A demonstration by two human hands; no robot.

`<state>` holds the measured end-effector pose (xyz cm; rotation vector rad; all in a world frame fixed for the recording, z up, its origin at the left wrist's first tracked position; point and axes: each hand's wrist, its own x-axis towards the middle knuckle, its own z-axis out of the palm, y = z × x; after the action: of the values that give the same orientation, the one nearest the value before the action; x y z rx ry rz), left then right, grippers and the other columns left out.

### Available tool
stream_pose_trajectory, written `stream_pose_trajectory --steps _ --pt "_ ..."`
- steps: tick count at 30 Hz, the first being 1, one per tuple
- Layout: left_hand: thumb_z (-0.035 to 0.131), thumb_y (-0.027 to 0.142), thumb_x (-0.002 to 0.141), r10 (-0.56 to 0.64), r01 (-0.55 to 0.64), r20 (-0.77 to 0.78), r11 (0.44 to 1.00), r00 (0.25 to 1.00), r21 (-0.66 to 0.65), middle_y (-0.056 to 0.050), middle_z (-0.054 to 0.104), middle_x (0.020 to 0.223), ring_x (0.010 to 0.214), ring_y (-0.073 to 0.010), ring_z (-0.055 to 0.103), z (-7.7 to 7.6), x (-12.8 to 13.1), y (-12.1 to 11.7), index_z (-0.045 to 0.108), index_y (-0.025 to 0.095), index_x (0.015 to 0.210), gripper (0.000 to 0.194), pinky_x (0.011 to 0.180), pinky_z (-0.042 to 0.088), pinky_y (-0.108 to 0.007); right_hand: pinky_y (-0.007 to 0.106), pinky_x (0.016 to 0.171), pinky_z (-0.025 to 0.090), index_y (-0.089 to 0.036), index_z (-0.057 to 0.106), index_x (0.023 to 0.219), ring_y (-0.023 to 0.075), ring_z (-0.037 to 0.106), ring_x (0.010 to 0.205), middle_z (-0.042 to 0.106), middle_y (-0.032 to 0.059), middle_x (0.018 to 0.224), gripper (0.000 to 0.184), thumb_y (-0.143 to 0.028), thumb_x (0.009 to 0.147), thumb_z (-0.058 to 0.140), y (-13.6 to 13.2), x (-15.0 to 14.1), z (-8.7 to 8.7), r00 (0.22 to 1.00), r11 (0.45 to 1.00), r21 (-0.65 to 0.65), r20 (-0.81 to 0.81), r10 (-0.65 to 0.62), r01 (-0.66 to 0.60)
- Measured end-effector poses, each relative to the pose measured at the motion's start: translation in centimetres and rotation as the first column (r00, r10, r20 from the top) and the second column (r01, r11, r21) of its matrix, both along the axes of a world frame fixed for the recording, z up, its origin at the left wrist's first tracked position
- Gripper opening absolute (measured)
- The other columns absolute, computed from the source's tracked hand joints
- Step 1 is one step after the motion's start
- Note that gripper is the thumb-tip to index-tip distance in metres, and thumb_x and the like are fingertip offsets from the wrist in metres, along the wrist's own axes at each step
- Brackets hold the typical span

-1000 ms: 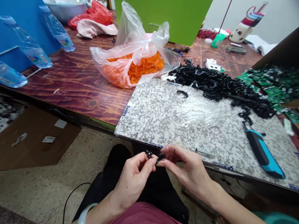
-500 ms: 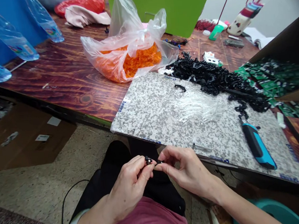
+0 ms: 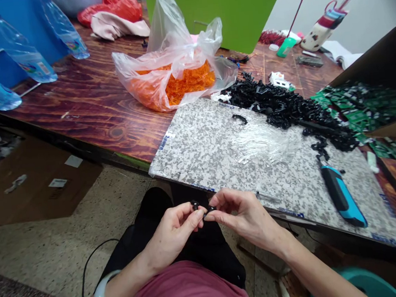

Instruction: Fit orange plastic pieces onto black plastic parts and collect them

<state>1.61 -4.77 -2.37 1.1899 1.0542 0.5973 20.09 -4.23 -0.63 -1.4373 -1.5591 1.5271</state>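
Above my lap, just off the table's front edge, both hands meet at the fingertips. My left hand (image 3: 177,226) is closed, thumb and fingers pinching a small black plastic part (image 3: 195,205). My right hand (image 3: 240,212) is closed too, its thumb and forefinger gripping a dark bit (image 3: 210,209) of black plastic right beside it. Whether the two bits are one joined piece I cannot tell; the fingertips cover most of them. On the speckled board (image 3: 197,139) beyond lie a bundle of thin clear strips (image 3: 263,143) and a heap of black plastic parts (image 3: 284,99).
A blue-and-black cutter (image 3: 343,196) lies on the board's right side. Behind are a clear bag of orange parts (image 3: 188,82) and a box with green circuit boards (image 3: 371,105). Water bottles (image 3: 34,61) stand at left; a cardboard box (image 3: 37,181) sits below the table.
Both hands stay together; the black part in the left fingers has turned slightly and sits a little higher. The view has shifted slightly.
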Motion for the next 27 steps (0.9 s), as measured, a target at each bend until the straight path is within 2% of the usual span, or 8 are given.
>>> stream_pose_trajectory --steps 12,21,27 --pt "0.054 0.035 0.087 0.073 -0.069 0.042 0.994 0.996 -0.082 0.002 0.050 0.061 0.061 -0.0121 0.045 0.21 0.37 0.10 0.057 0.015 0.063 0.031 0.060 0.036 -0.023 0.021 0.053 0.042 -0.015 0.061 0.081 0.0096 0.050 0.057 0.058 -0.0012 0.064 0.030 -0.044 0.077 0.068 -0.07 -0.04 -0.04 1.000 0.998 0.054 -0.016 -0.010 0.010" --pt "0.056 0.035 0.085 0.095 -0.082 0.098 0.988 0.991 -0.132 0.002 0.054 0.061 0.058 -0.0108 0.045 0.50 0.43 -0.01 0.063 0.014 0.065 0.030 0.058 0.036 -0.022 0.023 0.062 0.048 -0.016 0.064 0.087 0.0124 0.059 0.066 0.065 0.0017 0.075 0.026 -0.040 0.078 0.069 -0.44 0.38 -0.61 0.999 0.996 0.078 -0.012 -0.031 0.032" --pt "0.058 0.036 0.085 0.110 -0.088 0.135 0.984 0.985 -0.158 -0.001 0.061 0.066 0.060 -0.0111 0.048 0.24 0.46 -0.19 0.070 0.013 0.075 0.027 0.057 0.037 -0.022 0.023 0.063 0.048 -0.016 0.066 0.089 0.0127 0.060 0.069 0.066 0.0025 0.078 0.026 -0.041 0.081 0.066 -0.49 0.64 -0.81 0.999 0.998 0.065 -0.045 -0.012 0.015"
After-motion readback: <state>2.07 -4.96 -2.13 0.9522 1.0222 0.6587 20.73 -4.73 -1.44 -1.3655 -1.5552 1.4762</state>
